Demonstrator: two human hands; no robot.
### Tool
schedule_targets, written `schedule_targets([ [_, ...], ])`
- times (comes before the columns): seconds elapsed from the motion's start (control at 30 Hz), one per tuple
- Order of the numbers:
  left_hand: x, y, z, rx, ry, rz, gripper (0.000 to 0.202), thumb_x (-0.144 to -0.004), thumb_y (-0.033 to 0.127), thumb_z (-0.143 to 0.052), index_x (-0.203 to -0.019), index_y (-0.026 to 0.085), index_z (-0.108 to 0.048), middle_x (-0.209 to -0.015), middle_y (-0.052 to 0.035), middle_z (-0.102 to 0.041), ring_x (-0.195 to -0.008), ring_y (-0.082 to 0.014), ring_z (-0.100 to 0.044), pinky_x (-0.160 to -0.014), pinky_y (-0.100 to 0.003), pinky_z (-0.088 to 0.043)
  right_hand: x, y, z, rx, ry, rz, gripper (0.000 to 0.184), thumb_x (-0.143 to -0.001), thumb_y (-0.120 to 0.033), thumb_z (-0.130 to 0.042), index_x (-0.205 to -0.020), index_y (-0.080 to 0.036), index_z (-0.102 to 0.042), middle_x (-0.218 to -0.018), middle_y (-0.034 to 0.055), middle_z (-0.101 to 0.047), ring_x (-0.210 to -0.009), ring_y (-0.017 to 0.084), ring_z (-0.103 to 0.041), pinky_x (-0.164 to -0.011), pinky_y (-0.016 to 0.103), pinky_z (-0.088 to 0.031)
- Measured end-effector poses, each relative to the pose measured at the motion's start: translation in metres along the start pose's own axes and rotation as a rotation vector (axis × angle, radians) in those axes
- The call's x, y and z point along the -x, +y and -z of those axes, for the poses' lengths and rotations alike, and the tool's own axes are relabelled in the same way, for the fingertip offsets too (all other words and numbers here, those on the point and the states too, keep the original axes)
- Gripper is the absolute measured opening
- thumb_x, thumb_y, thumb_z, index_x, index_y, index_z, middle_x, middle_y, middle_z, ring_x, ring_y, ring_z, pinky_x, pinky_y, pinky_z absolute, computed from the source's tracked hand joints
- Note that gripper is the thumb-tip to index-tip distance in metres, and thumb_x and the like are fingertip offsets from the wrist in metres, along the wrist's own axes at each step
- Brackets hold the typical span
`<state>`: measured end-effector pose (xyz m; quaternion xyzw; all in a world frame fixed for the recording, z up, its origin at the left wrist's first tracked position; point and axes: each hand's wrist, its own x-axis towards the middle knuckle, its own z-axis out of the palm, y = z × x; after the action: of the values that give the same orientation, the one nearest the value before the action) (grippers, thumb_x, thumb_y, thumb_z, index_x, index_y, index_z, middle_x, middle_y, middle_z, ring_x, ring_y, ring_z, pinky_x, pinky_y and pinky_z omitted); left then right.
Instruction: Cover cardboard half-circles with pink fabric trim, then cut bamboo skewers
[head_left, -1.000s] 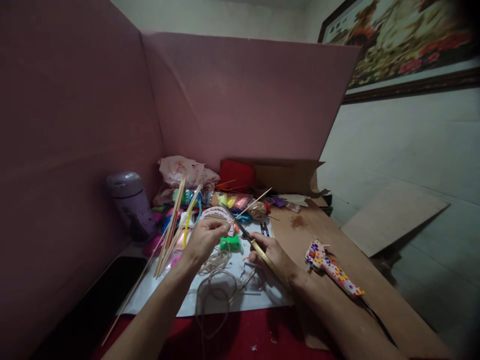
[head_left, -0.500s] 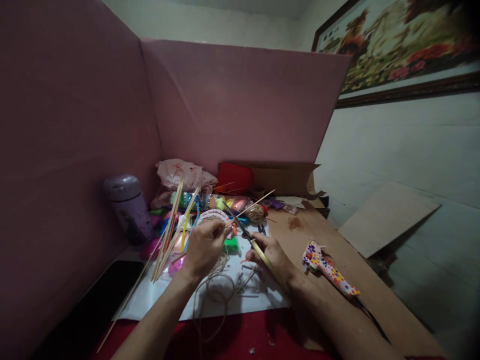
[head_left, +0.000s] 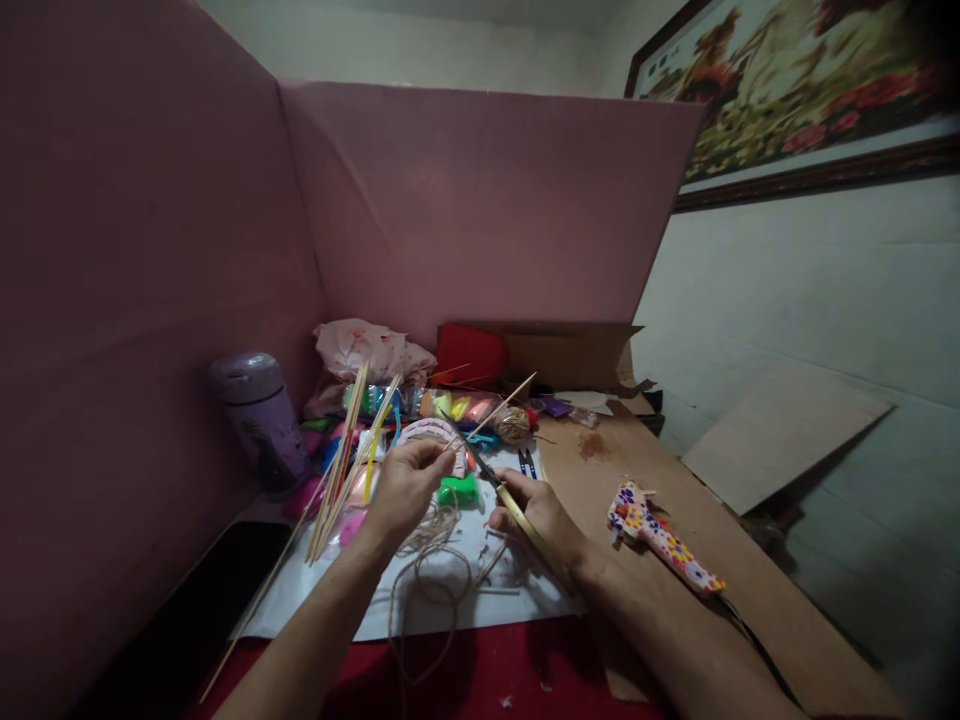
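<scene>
My left hand (head_left: 406,487) is closed in a pinch on a thin wooden skewer (head_left: 501,405) that points up and to the right. More skewers (head_left: 341,470) fan out behind that hand to the left; whether it grips them too I cannot tell. My right hand (head_left: 538,515) is wrapped round the yellow handles of scissors (head_left: 491,474), whose dark blades reach up to the skewer just beyond my left fingertips. Loose jute twine (head_left: 427,570) lies in loops on the white sheet (head_left: 315,590) under both hands.
A purple lidded cup (head_left: 259,412) stands at the left by the pink screen (head_left: 480,200). Bright clay packs (head_left: 461,405), a green lump (head_left: 459,489), small blue snips (head_left: 528,460) and a red pouch (head_left: 472,352) crowd the back. A flower-patterned glue gun (head_left: 664,538) lies on brown cardboard (head_left: 742,590) to the right. A black slab (head_left: 187,610) sits at the front left.
Both hands stay almost where they were. The skewer's tip has dropped slightly to the left, and the scissors remain at the skewer.
</scene>
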<state>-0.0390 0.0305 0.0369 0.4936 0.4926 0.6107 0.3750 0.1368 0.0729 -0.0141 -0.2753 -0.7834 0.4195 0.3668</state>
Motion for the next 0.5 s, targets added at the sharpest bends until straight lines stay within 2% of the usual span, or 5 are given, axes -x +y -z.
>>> schedule_targets([
  [0.13, -0.003, 0.006, 0.008, -0.026, -0.142, 0.248, 0.031, -0.06, 0.041, -0.07, -0.05, 0.015, -0.055, -0.038, 0.0064, -0.031, -0.035, -0.0042, -0.019, -0.037, -0.02, -0.01, 0.001, 0.004, -0.001, 0.043, -0.007, -0.005, 0.045, -0.072, -0.051, -0.063, -0.098, -0.016, -0.059, -0.058, -0.0055, -0.037, -0.054, 0.011, -0.033, -0.049, 0.023, -0.028],
  [0.23, -0.003, 0.004, 0.009, -0.031, -0.18, 0.306, 0.032, -0.063, 0.044, -0.067, -0.053, 0.017, -0.053, -0.037, 0.0078, -0.028, -0.033, -0.0039, -0.016, -0.036, -0.021, -0.007, 0.002, 0.003, -0.001, 0.035, -0.008, -0.007, 0.039, -0.071, -0.049, -0.065, -0.092, -0.016, -0.058, -0.058, -0.0058, -0.036, -0.055, 0.01, -0.032, -0.049, 0.022, -0.027],
  [0.3, -0.003, 0.0, 0.007, -0.07, -0.158, 0.206, 0.032, -0.067, 0.044, -0.064, -0.055, 0.016, -0.054, -0.038, 0.0061, -0.032, -0.034, -0.0055, -0.021, -0.037, -0.021, -0.012, 0.002, 0.002, 0.0, 0.021, 0.013, -0.01, 0.036, -0.071, -0.048, -0.066, -0.086, -0.017, -0.056, -0.059, -0.0057, -0.035, -0.055, 0.01, -0.032, -0.049, 0.022, -0.027],
  [0.4, 0.0, -0.008, 0.002, -0.291, 0.024, -0.143, 0.026, -0.073, 0.038, -0.06, -0.058, 0.016, -0.059, -0.048, 0.0, -0.048, -0.045, -0.0099, -0.038, -0.045, -0.022, -0.026, 0.002, -0.001, 0.0, 0.015, 0.052, -0.02, 0.036, -0.069, -0.049, -0.067, -0.078, -0.016, -0.053, -0.058, -0.0057, -0.035, -0.055, 0.01, -0.031, -0.049, 0.022, -0.027],
  [0.5, 0.003, -0.012, -0.001, -0.591, 0.162, -0.453, 0.02, -0.078, 0.027, -0.055, -0.061, 0.017, -0.06, -0.058, -0.0016, -0.054, -0.057, -0.0126, -0.046, -0.056, -0.024, -0.031, 0.001, -0.004, -0.002, 0.006, 0.062, -0.027, 0.037, -0.069, -0.049, -0.067, -0.075, -0.016, -0.052, -0.057, -0.006, -0.035, -0.055, 0.009, -0.031, -0.048, 0.022, -0.027],
])
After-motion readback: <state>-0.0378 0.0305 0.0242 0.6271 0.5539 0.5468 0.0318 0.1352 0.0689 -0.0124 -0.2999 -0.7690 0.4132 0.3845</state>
